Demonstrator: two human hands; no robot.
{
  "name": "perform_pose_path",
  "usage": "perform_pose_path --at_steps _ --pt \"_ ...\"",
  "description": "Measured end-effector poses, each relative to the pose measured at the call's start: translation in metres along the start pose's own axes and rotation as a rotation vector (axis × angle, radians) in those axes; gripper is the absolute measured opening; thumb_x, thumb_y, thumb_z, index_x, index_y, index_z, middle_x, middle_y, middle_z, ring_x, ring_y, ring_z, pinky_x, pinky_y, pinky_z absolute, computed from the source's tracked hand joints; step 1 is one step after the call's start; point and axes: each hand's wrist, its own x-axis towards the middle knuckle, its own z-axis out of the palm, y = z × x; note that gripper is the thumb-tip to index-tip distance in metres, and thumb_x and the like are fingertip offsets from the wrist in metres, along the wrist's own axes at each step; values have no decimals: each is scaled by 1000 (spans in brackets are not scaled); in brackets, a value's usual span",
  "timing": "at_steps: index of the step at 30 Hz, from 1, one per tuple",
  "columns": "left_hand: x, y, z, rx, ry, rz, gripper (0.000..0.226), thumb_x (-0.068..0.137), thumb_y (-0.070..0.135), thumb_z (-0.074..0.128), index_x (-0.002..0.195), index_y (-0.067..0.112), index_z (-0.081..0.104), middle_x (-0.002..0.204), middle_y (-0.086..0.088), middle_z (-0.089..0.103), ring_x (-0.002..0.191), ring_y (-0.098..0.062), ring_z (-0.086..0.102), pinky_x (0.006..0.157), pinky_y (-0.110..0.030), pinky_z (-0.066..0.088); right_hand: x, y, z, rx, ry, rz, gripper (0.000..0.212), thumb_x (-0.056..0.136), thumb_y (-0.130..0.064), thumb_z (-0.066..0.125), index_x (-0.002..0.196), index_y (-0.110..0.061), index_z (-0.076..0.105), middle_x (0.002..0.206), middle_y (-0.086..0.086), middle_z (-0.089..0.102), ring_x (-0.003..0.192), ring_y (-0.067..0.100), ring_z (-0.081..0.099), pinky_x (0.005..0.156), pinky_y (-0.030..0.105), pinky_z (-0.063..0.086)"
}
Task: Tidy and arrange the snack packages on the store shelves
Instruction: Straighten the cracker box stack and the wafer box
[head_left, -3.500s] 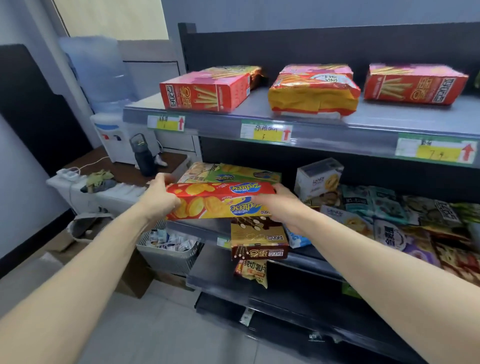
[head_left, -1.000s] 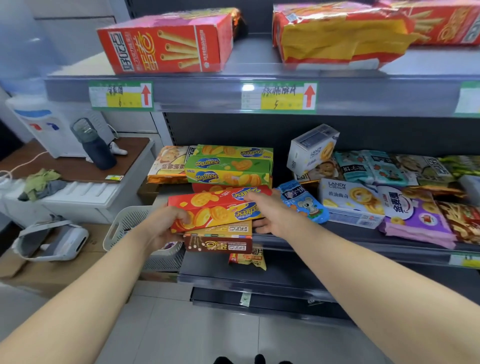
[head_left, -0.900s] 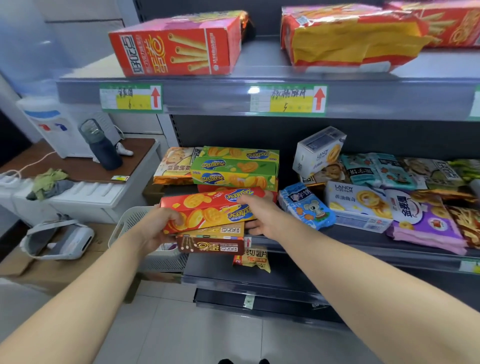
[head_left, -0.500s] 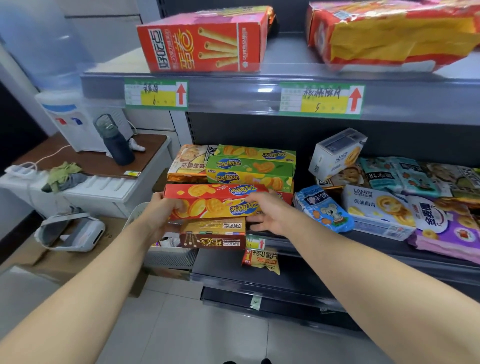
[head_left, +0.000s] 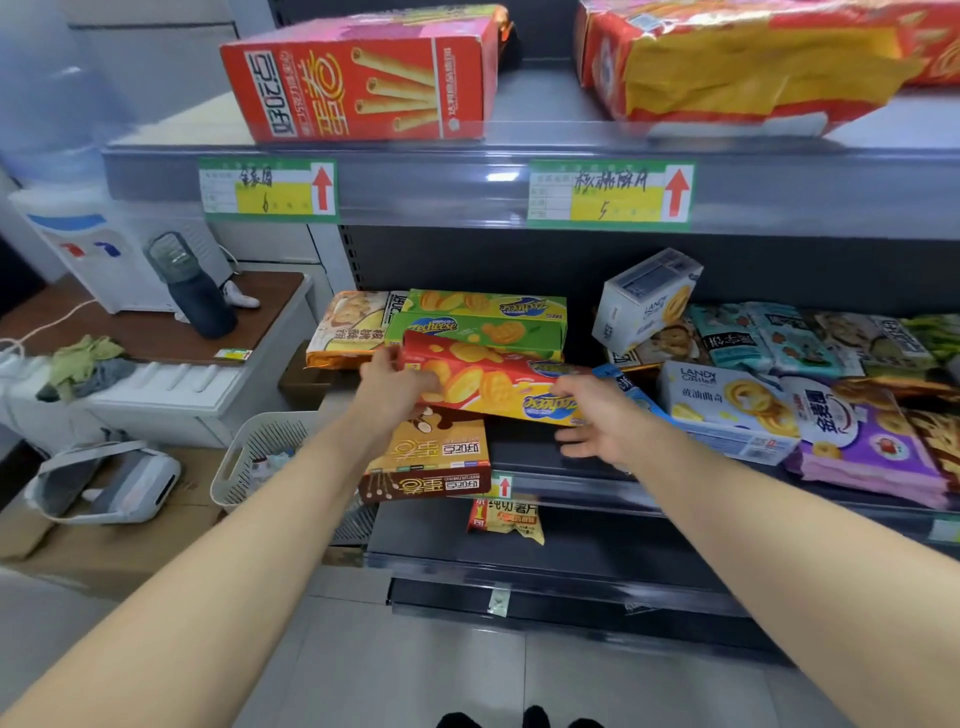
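The person is sliding a long red and yellow cardboard cracker box (head_left: 483, 384) onto the dark metal middle shelf (head_left: 519, 447). A moment ago both hands were holding this box flat and level, one at each end. Now the box is tipping, with its right end lower, and it is sitting farther in. It is just in front of the two green cardboard cracker boxes (head_left: 483, 332) stacked at the back. Its near edge is lying over the far end of a brown cardboard chocolate stick box (head_left: 431, 457), which is poking out over the shelf's near edge.

The left hand (head_left: 395, 389) is gripping the left end of the red box, with its fingers curled around it. The right hand (head_left: 597, 421) is loosening, its fingers spreading out by the box's right end and not wrapping it any more.

I think the box is nearly in its spot, but it is crooked. It needs to be laid flat, and the brown box looks like it needs pushing in too.
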Motion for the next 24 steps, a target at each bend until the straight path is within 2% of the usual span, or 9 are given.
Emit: perform_pose_path --at_steps 4,8,9,11,12,14,16,19,24 --pt "7 -11 20 1 58 18 81 64 9 78 128 24 30 131 -8 42 114 -26 52 75 -38 57 3 5 -15 -7 43 2 69 83 -30 63 141 -17 29 136 13 43 103 34 53 79 45 47" --pt "11 -20 14 -94 45 -44 96 62 -4 80 132 29 24 131 -9 41 114 -30 53 72 -44 60 1 15 -5 26 24 14 70 82 -31 63 142 -16 29 142 11 39 120 32 44 94 45 41" --pt "11 -23 14 -81 42 -49 103 57 -1 84 133 33 23 133 -8 40 116 -31 51 73 -46 59 1 17 -4 42 22 14 72 81 -32 64 143 -16 29 144 9 38 126 30 41 99 44 38" --pt "7 -27 19 102 101 -24 118 44 14 92 136 33 19 138 -8 38 124 -29 45 89 -50 52 1 17 -4 65 22 7 76 75 -34 65 141 -16 32 142 6 42 128 25 41 101 43 34" --pt "5 -29 23 226 150 12 121 45 19 93 139 28 17 139 -7 37 128 -28 41 98 -50 46 3 16 -6 68 21 8 78 71 -35 66 140 -17 34 140 5 45 125 24 43 99 42 34" --pt "1 -29 30 381 235 69 122 53 20 92 144 17 11 143 -8 33 133 -26 35 108 -46 36 3 14 -8 60 23 14 77 70 -35 66 139 -17 35 139 5 46 125 25 44 96 41 35" --pt "0 -30 32 463 253 81 130 51 26 92 147 17 4 147 -8 30 137 -26 30 110 -49 32 3 13 -10 34 29 13 72 79 -32 64 141 -18 33 143 6 39 130 29 38 98 41 36" --pt "3 -32 28 605 256 45 141 45 39 92 147 21 -3 151 -7 25 140 -28 27 110 -54 30 5 16 -6 -7 32 11 75 82 -31 64 145 -18 25 147 10 34 130 34 37 99 44 39" --pt "0 -35 23 731 303 23 132 51 47 88 146 20 0 152 -4 24 141 -26 25 110 -60 22 2 17 7 -62 35 14 76 83 -32 65 144 -15 22 142 13 38 122 35 44 97 43 43"
